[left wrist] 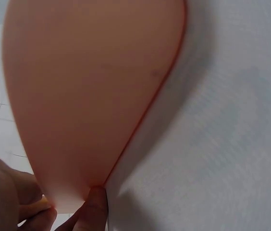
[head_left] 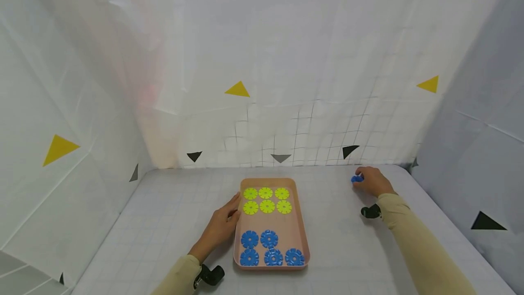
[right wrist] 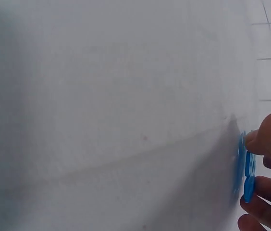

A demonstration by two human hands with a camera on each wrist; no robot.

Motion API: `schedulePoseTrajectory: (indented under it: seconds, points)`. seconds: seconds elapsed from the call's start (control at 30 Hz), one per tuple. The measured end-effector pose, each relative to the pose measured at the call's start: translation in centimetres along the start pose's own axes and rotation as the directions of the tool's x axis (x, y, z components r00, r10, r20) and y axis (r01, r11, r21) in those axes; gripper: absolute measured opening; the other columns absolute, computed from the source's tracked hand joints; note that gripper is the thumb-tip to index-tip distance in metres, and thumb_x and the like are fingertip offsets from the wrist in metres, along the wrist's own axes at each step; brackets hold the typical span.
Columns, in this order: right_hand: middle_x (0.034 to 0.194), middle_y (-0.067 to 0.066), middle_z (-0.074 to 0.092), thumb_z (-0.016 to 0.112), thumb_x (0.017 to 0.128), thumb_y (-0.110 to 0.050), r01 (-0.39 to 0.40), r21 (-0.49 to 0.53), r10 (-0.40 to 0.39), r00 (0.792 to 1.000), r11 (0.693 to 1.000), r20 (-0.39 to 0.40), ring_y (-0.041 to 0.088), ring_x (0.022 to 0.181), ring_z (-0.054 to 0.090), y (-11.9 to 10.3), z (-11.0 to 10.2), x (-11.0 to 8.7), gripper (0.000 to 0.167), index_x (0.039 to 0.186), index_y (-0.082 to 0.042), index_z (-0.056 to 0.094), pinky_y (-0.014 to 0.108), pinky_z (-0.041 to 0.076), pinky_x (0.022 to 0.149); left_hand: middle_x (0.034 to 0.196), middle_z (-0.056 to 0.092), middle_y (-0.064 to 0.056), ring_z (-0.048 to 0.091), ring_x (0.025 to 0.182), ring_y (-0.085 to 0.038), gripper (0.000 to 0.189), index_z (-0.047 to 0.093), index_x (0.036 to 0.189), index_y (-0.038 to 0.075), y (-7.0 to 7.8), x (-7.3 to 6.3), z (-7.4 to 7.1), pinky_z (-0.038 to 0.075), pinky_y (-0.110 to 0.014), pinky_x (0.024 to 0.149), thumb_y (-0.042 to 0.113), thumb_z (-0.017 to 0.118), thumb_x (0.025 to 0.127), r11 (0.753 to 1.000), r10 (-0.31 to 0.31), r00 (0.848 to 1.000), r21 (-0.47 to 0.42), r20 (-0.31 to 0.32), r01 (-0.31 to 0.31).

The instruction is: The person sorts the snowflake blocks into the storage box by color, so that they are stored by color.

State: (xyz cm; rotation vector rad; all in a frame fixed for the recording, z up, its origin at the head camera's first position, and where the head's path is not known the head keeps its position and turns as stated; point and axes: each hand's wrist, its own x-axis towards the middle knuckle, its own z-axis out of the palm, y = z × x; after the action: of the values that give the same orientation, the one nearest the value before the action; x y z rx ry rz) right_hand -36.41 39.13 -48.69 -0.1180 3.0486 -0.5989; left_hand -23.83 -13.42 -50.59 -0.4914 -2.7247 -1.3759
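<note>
At the far right of the table my right hand (head_left: pixel 373 182) pinches a blue notched disc (head_left: pixel 357 179). In the right wrist view this disc (right wrist: pixel 249 177) stands on edge between thumb and fingers, with a blurred blue patch close beside it on the white surface. A pink tray (head_left: pixel 272 223) lies in the middle of the table, and my left hand (head_left: pixel 223 223) rests against its left side, fingers extended along the rim. The left wrist view shows fingertips (left wrist: pixel 93 207) touching the tray's outer wall (left wrist: pixel 97 86). Part of the left hand is cut off there.
Inside the tray, two rows of yellow notched discs (head_left: pixel 267 206) lie toward the back. Several blue discs (head_left: pixel 249 239) lie in its front part. White sheeting (head_left: pixel 286 58) with yellow and black triangles rises behind the table and at both sides.
</note>
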Motion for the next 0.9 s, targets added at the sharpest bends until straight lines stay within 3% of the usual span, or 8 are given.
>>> schedulePoseTrajectory:
  seconds: [0.3, 0.9]
  points:
    - [0.113, 0.029, 0.067, 0.080, 0.088, -0.013, 0.039, 0.046, -0.036, 0.996, 0.998, -0.080, 0.045, 0.105, 0.062, -0.9, 0.4, -0.5, 0.035, 0.113, 0.011, 0.071, 0.062, 0.052, 0.093, 0.166, 0.032, -0.008, 0.037, 0.148, -0.025, 0.055, 0.038, 0.160, 0.005, 0.1, -0.1, -0.1, 0.043, -0.046, 0.111, 0.010, 0.056, 0.109, 1.000, -0.006, 1.000, -0.007, 0.007, 0.006]
    - [0.112, 0.026, 0.067, 0.080, 0.089, -0.010, 0.150, 0.084, -0.135, 0.977, 0.985, -0.165, 0.041, 0.102, 0.065, -4.4, 0.6, -1.2, 0.031, 0.111, 0.011, 0.073, 0.056, 0.057, 0.089, 0.167, 0.031, -0.007, 0.036, 0.149, -0.025, 0.055, 0.039, 0.160, 0.007, 0.2, 0.0, 0.0, 0.042, -0.046, 0.112, 0.010, 0.056, 0.109, 0.999, -0.023, 1.000, -0.023, 0.003, 0.023]
